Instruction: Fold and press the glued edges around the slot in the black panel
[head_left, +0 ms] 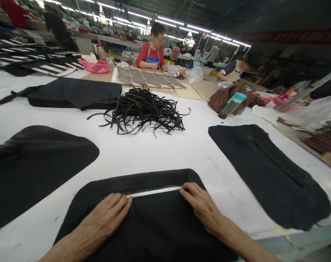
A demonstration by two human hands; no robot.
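Note:
A black fabric panel (157, 225) with rounded upper corners lies in front of me on the white table. A narrow white strip (154, 191) runs across its upper part; whether it is tape or a gap in the fabric I cannot tell. At the strip's left end, my left hand (108, 214) rests on the panel, thumb and fingers close together on the fabric. My right hand (202, 205) is at the other end, its fingers bent and pinching the fabric by the strip.
Other black panels lie left (45, 156) and right (266, 171). Beyond are a heap of black strips (149, 111), a stack of black pieces (75, 92), a pink basket (96, 66) and a teal-lidded bottle (233, 104). A person in red (153, 51) works across the table.

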